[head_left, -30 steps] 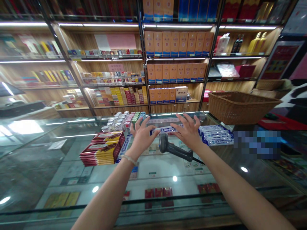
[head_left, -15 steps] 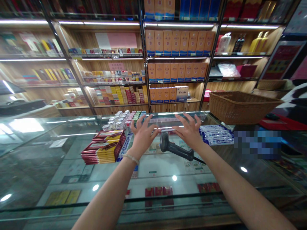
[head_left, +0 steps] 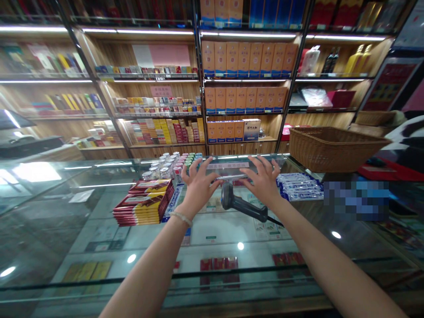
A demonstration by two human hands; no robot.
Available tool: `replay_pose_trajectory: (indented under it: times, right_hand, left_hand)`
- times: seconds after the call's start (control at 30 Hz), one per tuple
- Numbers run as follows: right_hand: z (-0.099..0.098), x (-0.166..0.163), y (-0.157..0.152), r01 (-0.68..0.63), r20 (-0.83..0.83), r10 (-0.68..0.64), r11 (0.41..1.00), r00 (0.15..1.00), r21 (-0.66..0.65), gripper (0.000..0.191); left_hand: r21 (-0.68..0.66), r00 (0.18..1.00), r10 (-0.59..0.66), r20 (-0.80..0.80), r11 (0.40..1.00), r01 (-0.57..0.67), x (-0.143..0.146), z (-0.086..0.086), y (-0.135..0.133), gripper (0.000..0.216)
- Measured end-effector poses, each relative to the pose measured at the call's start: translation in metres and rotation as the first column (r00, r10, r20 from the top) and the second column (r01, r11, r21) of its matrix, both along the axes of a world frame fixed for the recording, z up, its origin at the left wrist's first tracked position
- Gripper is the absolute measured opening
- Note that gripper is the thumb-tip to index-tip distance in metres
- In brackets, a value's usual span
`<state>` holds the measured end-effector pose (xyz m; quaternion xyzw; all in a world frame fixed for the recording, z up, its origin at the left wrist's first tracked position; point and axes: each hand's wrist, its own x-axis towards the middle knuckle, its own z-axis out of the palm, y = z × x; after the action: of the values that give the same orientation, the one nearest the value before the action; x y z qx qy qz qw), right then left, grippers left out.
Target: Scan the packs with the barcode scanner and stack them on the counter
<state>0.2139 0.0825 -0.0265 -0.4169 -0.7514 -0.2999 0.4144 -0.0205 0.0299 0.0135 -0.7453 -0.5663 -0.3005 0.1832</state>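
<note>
Both hands hover over the glass counter (head_left: 212,240), fingers spread, palms facing down. My left hand (head_left: 198,185), with a pale bracelet at the wrist, is nearest to the tins and the wrapped packs on the left. To the right, my right hand (head_left: 263,179) is beside a pile of blue-and-white sachets (head_left: 300,186). A thin bright line shows between the thumbs; I cannot tell whether it is a reflection in the glass. Just below the hands lies a black barcode scanner (head_left: 245,207), its cable passing under the right forearm. Neither hand touches it.
Red-and-yellow chocolate packs (head_left: 144,203) are stacked at left, with several small tins (head_left: 165,167) behind them. A wicker basket (head_left: 336,148) stands at the right. Beyond the counter, shelves hold orange boxes (head_left: 245,99) and small packs. A blurred patch covers something at right.
Both hands stay above the counter with slight finger movement; the right fingers have shifted a little to the right. The bright line between the thumbs looks clearer. The scanner has not moved.
</note>
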Motion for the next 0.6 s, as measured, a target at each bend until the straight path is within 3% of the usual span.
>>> replay_pose_trajectory:
  times: [0.13,0.47,0.6]
  right_hand:
    - [0.0,-0.001,-0.002,-0.008,0.012,0.008,1.0,1.0,-0.009,0.032]
    - [0.001,-0.002,-0.004,0.014,0.025,-0.014,1.0,1.0,-0.004,0.023]
    - [0.001,-0.003,-0.004,0.014,0.021,-0.015,1.0,1.0,0.01,0.024]
  left_hand:
    - [-0.008,1.0,-0.011,0.01,1.0,0.011,-0.002,-0.002,0.004,0.018]
    - [-0.056,0.999,-0.02,0.048,0.998,0.023,0.003,-0.003,0.003,0.022]
    - [0.009,1.0,-0.007,0.003,1.0,0.007,0.005,0.0,-0.003,0.031]
